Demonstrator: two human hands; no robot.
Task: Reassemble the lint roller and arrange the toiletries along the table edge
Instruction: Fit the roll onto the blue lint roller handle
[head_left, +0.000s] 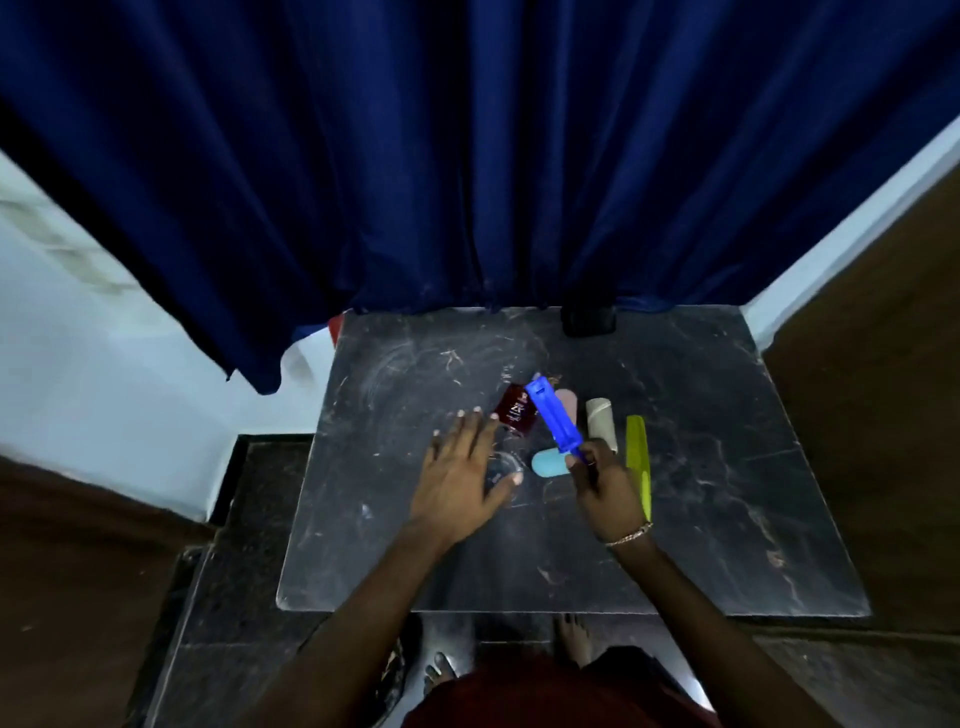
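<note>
My right hand (608, 486) grips the lower end of the blue lint roller handle (553, 418), which tilts up and to the left above the table. The beige lint roll (601, 420) lies on the dark table (571, 561) just right of it. My left hand (460, 480) hovers open, fingers spread, over a clear round lid or dish (503, 470). A dark red packet (516, 415) lies past its fingertips. A light blue capsule-shaped case (545, 462) sits between my hands. A pink capsule-shaped case (567, 401) lies behind the handle. A yellow-green comb (639, 462) lies to the right.
A dark blue curtain (467, 182) hangs behind the table's far edge. A black object (588, 320) stands at the back of the table. Bare feet (574, 639) show below the near edge. Brown panels flank both sides.
</note>
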